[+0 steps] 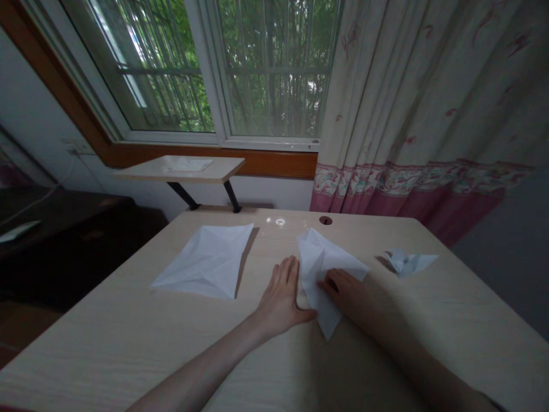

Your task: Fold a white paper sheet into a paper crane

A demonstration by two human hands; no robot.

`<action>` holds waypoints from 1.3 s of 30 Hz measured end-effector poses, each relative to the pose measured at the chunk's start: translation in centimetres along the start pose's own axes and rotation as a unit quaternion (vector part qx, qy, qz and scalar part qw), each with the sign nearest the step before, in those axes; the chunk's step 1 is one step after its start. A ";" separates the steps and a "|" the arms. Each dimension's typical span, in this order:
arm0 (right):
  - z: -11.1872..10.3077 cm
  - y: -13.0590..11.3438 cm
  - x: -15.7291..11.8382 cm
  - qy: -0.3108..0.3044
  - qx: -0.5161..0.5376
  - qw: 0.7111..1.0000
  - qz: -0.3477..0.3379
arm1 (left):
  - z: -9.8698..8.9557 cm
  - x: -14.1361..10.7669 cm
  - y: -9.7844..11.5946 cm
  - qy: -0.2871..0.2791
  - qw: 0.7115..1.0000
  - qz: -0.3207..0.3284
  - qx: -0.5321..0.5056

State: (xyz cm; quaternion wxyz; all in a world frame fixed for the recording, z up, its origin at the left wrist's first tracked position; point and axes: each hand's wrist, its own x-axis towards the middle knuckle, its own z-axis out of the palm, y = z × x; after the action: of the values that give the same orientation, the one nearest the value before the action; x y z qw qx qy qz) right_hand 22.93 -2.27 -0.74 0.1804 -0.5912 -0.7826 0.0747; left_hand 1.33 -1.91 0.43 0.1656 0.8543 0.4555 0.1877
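Observation:
A partly folded white paper [317,257] lies on the pale wooden desk [257,366], its lower point toward me. Along its left edge rests my left hand [281,300], fingers stretched forward and thumb against the paper's lower left side. My right hand [345,292] is on the paper's right part, fingers curled and pressed together on a fold. A creased, opened white sheet [206,260] lies to the left. To the right sits a small folded white paper figure [409,262] with pointed ends.
A small raised shelf [146,170] on black supports stands at the desk's back left, with white paper [189,165] on it. Behind the desk are a window and a long curtain [386,114]. A round hole cover [326,220] is near the back edge.

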 end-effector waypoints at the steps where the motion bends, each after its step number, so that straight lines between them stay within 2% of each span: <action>1: 0.0 0.0 0.0 -0.001 -0.001 1.000 0.000 | 0.0 0.0 0.0 -0.011 1.000 -0.004 0.000; 11: -0.9 -0.8 0.0 -0.006 -0.013 1.000 -0.003 | -0.2 -0.3 1.0 -0.093 0.995 -0.035 0.019; 21: -1.0 -1.1 -0.1 0.000 -0.011 1.000 0.005 | 1.3 -1.1 0.8 -0.036 0.999 0.008 -0.010; 30: -1.2 -1.1 0.1 -0.012 -0.003 1.000 0.004 | 0.8 -1.0 1.7 -0.071 0.997 -0.036 0.005; 39: -1.3 -1.2 -0.1 -0.006 0.004 1.000 0.003 | 1.2 -1.2 1.4 -0.015 0.999 -0.014 -0.026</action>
State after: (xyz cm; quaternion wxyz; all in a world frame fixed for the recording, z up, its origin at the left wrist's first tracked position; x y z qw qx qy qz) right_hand 22.40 -2.79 0.84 0.1779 -0.5924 -0.7816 0.0814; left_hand 2.32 -3.75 -0.22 0.1976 0.8458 0.4599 0.1845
